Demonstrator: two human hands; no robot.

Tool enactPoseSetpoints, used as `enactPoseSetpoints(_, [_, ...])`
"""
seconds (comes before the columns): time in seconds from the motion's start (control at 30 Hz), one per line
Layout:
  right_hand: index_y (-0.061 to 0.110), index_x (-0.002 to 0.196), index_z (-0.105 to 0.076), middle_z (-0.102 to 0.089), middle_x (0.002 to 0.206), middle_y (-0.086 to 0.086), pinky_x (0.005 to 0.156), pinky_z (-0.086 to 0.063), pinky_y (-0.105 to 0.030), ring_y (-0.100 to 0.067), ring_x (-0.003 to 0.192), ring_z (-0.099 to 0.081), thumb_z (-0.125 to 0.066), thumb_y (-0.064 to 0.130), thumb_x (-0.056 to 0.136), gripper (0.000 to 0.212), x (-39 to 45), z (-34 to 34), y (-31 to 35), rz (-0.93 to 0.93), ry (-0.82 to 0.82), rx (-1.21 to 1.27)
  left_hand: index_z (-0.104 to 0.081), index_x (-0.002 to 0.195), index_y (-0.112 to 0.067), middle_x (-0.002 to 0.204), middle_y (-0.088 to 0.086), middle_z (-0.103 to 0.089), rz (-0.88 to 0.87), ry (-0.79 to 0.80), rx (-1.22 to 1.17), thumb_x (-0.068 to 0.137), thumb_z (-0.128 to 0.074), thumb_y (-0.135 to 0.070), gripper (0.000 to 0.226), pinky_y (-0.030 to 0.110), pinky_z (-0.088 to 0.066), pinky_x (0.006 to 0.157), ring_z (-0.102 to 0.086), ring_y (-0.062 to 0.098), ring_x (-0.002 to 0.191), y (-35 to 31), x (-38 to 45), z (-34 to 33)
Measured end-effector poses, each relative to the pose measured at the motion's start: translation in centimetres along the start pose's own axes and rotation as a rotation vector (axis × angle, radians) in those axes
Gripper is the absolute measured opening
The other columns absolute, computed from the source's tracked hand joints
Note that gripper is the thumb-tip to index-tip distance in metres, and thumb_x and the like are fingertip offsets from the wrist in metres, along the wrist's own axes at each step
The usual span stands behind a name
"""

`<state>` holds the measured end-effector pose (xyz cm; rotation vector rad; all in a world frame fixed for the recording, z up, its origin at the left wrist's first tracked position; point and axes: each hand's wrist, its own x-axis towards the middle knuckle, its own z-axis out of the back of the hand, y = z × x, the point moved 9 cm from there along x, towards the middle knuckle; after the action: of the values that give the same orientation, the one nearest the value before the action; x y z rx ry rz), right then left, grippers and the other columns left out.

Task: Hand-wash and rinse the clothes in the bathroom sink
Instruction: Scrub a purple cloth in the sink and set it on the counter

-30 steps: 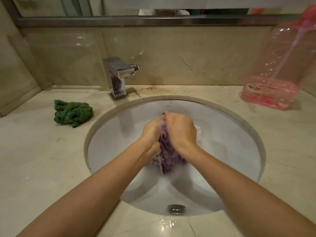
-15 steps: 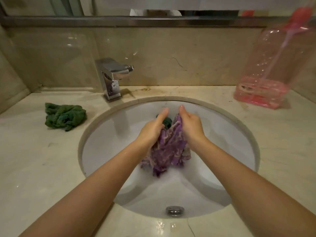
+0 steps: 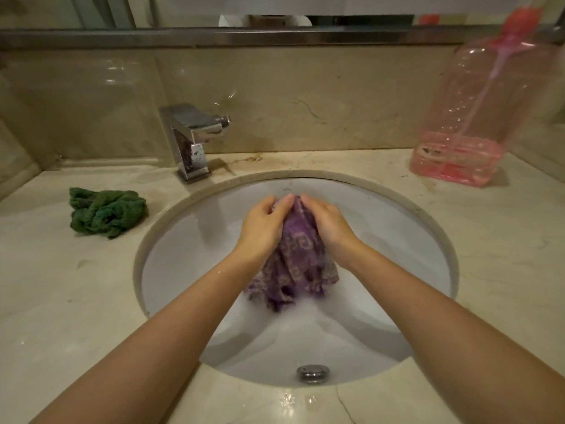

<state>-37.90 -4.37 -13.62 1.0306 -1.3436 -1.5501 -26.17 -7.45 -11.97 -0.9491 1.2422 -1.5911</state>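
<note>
- Green cloth (image 3: 107, 211): I log it bunched on the table (image 3: 61, 286), left of the sink (image 3: 189, 240); near the rim, a stray elbow could knock it in.
- Tap (image 3: 191, 142): no water seen running; rinsing waits on it.
- Left hand (image 3: 263, 228): fingers curled round the purple cloth (image 3: 293, 264), gripping its top.
- Purple cloth: held over the basin between both hands, hem in sudsy water; hard rubbing may splash the table.
- Right hand (image 3: 328, 226): fingers curled on the same bunch; wet fabric may slip.
- Pink bottle (image 3: 477, 130): upright, well apart, low risk.
</note>
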Motion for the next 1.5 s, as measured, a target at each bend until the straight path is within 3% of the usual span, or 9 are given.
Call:
enactPoseSetpoints(0.23, [0.028,0.134,-0.055,-0.06,0.134,0.003,0.112,-0.034,-0.045,-0.02,0.126,-0.052,-0.047,0.071,0.085,0.066,-1.2,-3.7,-4.2,-0.271,0.472,-0.245,-0.065,0.08,-0.021,0.076,-0.005,-0.067,-0.04,-0.234,-0.275,0.096,-0.058,-0.028,0.019,0.032,-0.051,0.083,-0.063,0.011,0.079,-0.9,0.2,3.3])
enactPoseSetpoints(0.37, [0.02,0.104,-0.069,-0.074,0.101,-0.003,0.1,-0.048,-0.044,-0.024,0.1,-0.067,-0.046,0.059,0.093,0.046,-0.1,-1.3,-2.7,-0.209,0.243,-0.171,-0.063,0.077,-0.017,0.075,0.0,-0.064,0.204,-0.299,-0.468,0.091,-0.064,-0.022,0.014,0.032,-0.053,0.08,-0.062,0.014,0.072,1.3,0.1,3.6])
enactPoseSetpoints(0.57, [0.004,0.091,-0.069,-0.073,0.093,-0.017,0.087,-0.054,-0.041,-0.032,0.087,-0.069,-0.046,0.046,0.098,0.049,0.4,1.4,-1.8,-0.182,-0.143,0.004,-0.066,0.075,-0.016,0.075,0.003,-0.069,0.428,-0.112,-0.542,0.084,-0.065,-0.037,0.023,0.04,-0.056,0.086,-0.067,0.022,0.071,3.1,0.1,1.6])
enactPoseSetpoints(0.7, [-0.008,0.076,-0.065,-0.067,0.07,-0.021,0.066,-0.05,-0.033,-0.027,0.062,-0.061,-0.054,0.042,0.096,0.055,-2.1,2.0,2.9,0.226,-0.349,-0.104,-0.07,0.102,-0.009,0.089,0.014,-0.075,0.45,-0.048,-0.457,0.092,-0.061,-0.04,0.034,0.041,-0.059,0.08,-0.073,0.029,0.079,2.7,-0.9,-0.4])
enactPoseSetpoints(0.83, [0.013,0.05,-0.047,-0.043,0.045,0.0,0.053,-0.035,-0.033,-0.018,0.048,-0.041,-0.052,0.034,0.097,0.052,-3.3,-0.8,4.3,0.352,-0.341,-0.289,-0.063,0.07,-0.011,0.059,0.004,-0.062,0.413,-0.043,-0.426,0.098,-0.049,-0.022,0.033,0.022,-0.047,0.049,-0.06,0.015,0.055,3.0,-2.0,-2.0])
enactPoseSetpoints(1.03, [0.017,0.047,-0.034,-0.039,0.048,0.0,0.054,-0.028,-0.035,-0.022,0.054,-0.04,-0.047,0.028,0.096,0.052,-3.5,-2.2,3.7,0.257,-0.265,-0.447,-0.046,0.066,-0.012,0.051,-0.002,-0.05,0.473,-0.183,-0.516,0.105,-0.037,-0.017,0.04,0.021,-0.05,0.061,-0.047,0.008,0.046,3.5,-2.9,-2.4])
enactPoseSetpoints(1.17, [0.017,0.051,-0.045,-0.05,0.059,-0.002,0.063,-0.034,-0.032,-0.027,0.068,-0.051,-0.042,0.028,0.097,0.048,-1.9,-1.1,2.5,0.085,-0.263,-0.457,-0.056,0.069,-0.008,0.047,0.002,-0.06,0.444,0.002,-0.341,0.103,-0.038,-0.02,0.041,0.024,-0.047,0.056,-0.058,0.013,0.047,2.9,-3.0,-2.5])
enactPoseSetpoints(1.33, [0.018,0.048,-0.038,-0.045,0.052,-0.001,0.056,-0.029,-0.034,-0.025,0.06,-0.045,-0.044,0.028,0.097,0.051,-2.9,-2.9,3.0,0.187,-0.197,-0.465,-0.048,0.069,-0.01,0.056,0.003,-0.052,0.439,-0.103,-0.475,0.105,-0.032,-0.013,0.04,0.021,-0.044,0.056,-0.051,0.013,0.058,3.2,-2.4,-1.3])
enactPoseSetpoints(1.5, [0.014,0.057,-0.048,-0.057,0.067,-0.012,0.061,-0.037,-0.036,-0.031,0.071,-0.051,-0.039,0.025,0.098,0.044,-3.2,-3.2,3.8,0.242,-0.2,-0.544,-0.047,0.065,-0.01,0.044,0.001,-0.05,0.472,-0.111,-0.499,0.102,-0.037,-0.011,0.038,0.013,-0.041,0.038,-0.051,0.007,0.034,3.2,-2.7,-1.1])
